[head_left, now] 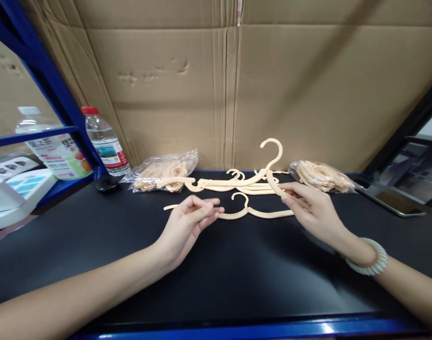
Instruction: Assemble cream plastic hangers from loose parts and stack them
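Observation:
Several cream plastic hangers lie on the black tabletop (pixel 237 278). One hanger (pixel 258 213) lies flat in front, its hook pointing away from me. My left hand (pixel 191 222) hovers palm up at its left arm, fingers loosely curled, nothing clearly in them. My right hand (pixel 313 210) grips the arm of a tilted hanger (pixel 272 158) whose hook rises toward the cardboard wall. Behind it a small pile of hangers (pixel 237 183) rests flat.
Two clear bags of cream parts lie at the back, one bag on the left (pixel 162 172), the other bag on the right (pixel 322 177). A water bottle (pixel 104 141) and a drink carton (pixel 60 153) stand by the blue shelf frame (pixel 49 80). A tablet (pixel 396 200) lies far right. A cardboard wall (pixel 237 85) closes the back.

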{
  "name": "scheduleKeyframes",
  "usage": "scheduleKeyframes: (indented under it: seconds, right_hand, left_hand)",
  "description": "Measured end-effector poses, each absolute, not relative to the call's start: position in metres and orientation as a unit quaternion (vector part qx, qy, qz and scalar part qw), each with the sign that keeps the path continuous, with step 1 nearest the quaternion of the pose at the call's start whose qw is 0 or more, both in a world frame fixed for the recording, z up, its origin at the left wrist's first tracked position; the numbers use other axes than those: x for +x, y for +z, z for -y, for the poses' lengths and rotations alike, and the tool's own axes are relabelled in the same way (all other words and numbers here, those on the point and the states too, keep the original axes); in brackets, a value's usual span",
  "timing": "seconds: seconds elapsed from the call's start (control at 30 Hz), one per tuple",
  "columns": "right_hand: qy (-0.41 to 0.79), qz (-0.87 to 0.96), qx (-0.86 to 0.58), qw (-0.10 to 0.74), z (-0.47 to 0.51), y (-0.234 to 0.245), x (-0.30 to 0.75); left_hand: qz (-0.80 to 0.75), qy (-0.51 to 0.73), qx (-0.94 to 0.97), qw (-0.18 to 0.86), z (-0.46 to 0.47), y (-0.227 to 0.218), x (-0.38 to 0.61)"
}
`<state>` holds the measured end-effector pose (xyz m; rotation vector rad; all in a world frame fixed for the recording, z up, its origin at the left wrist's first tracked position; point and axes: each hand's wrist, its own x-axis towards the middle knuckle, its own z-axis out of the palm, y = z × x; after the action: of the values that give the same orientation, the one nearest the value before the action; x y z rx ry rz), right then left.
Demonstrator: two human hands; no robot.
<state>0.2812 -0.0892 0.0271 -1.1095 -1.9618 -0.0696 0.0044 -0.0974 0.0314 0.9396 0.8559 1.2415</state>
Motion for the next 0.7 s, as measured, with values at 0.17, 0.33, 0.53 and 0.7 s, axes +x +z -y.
scheduleKeyframes:
  seconds: [0.17, 0.33, 0.53, 0.7]
  right_hand:
    - [-0.003, 0.816, -0.421, 0.397, 0.090, 0.024, 0.279]
    - [0.032, 0.863, -0.398, 0.311, 0.102, 0.021, 0.265]
    - [-0.002, 0.887, -0.402, 0.226, 0.104, 0.020, 0.263]
    - [-0.004, 0.878, -0.432, 0.207, 0.096, 0.021, 0.273]
  left_hand:
    - [-0.319, 0.369, 0.757, 0.434, 0.122, 0.028, 0.008]
    - [-0.197, 0.268, 0.943, 0.020, 0.125, 0.026, -0.001]
    - [-0.286, 0.193, 0.938, -0.041, 0.106, 0.020, -0.005]
    - [-0.301, 0.170, 0.937, -0.046, 0.095, 0.017, -0.003]
